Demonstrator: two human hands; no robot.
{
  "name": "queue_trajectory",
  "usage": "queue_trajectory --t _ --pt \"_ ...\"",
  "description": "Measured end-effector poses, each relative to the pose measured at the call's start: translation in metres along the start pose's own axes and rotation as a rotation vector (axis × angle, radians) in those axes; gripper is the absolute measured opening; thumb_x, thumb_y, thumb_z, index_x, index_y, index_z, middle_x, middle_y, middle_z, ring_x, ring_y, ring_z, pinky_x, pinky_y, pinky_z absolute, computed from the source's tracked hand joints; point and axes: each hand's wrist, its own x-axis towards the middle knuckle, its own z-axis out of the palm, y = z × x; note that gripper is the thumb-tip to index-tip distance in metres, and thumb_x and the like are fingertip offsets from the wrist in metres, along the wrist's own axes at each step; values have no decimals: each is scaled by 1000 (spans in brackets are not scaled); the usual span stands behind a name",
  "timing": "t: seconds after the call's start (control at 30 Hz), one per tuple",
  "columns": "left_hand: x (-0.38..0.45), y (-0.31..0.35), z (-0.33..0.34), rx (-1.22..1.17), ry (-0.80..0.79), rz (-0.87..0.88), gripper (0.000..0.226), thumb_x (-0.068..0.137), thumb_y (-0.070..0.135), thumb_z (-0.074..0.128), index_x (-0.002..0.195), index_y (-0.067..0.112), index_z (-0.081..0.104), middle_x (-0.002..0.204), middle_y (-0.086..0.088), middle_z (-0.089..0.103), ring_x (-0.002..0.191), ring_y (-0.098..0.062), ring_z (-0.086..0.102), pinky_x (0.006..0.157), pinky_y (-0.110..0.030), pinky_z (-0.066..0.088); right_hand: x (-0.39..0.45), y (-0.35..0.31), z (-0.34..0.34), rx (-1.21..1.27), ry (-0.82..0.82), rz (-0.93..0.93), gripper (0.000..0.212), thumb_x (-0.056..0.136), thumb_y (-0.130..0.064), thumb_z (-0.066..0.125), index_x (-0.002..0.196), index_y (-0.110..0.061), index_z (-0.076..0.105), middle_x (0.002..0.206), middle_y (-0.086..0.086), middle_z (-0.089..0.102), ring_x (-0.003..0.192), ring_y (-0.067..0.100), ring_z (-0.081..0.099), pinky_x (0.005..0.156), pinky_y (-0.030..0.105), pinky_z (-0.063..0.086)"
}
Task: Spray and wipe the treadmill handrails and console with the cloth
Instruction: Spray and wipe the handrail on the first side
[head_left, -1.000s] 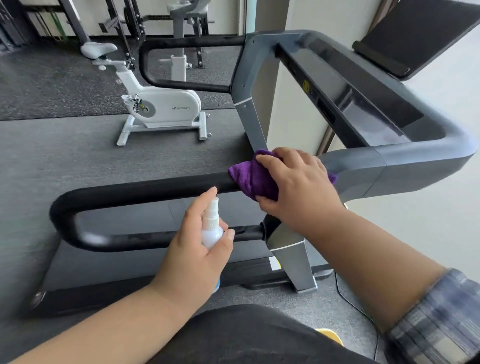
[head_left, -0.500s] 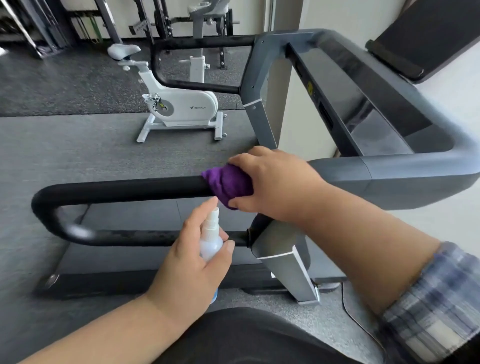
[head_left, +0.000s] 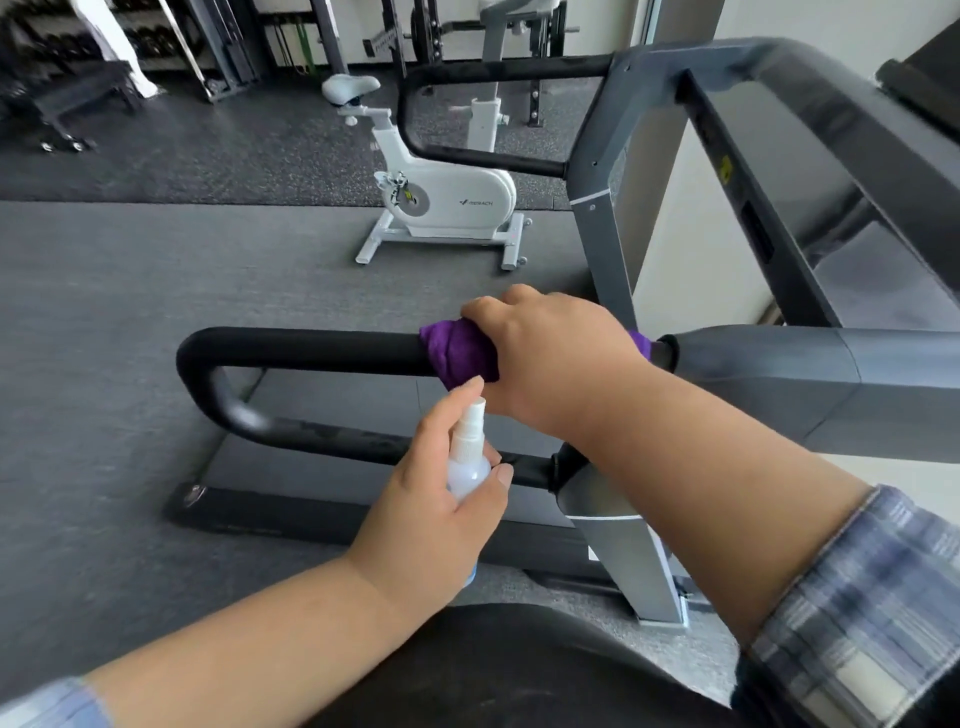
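Head: "MERACH" on white bike (head_left: 457, 200)

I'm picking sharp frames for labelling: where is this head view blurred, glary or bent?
Head view: the hands, purple cloth and spray bottle are fairly sharp; the floor at the left edge and the rack behind smear with motion; a soft glare spot sits on the handrail's lower bend; wide-angle distortion curves the treadmill frame at right.
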Motion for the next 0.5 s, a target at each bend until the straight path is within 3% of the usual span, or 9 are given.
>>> queue_trajectory --t 0.17,0.33,0.5 --pt "3 -2 -5 -12 17 37 63 84 40 59 128 73 30 98 14 62 94 -10 62 81 -7 42 -23 32 -5 110 -46 52 88 66 -80 64 142 -45 36 131 -9 52 107 25 58 79 35 49" --pt "-1 -18 -26 16 86 3 70 87 28 62 126 75 30 96 14 63 91 -11 61 78 -9 44 -15 23 -6 -39 -37 35 86 69 -84 55 142 -42 36 129 -8 56 100 25 63 74 34 49" --pt "-2 -30 -45 -20 94 -29 61 83 43 58 127 74 30 98 14 63 93 -12 62 79 -10 45 11 -12 2 -92 -18 6 83 73 -84 54 140 -38 39 117 -5 58 93 25 63 64 32 42"
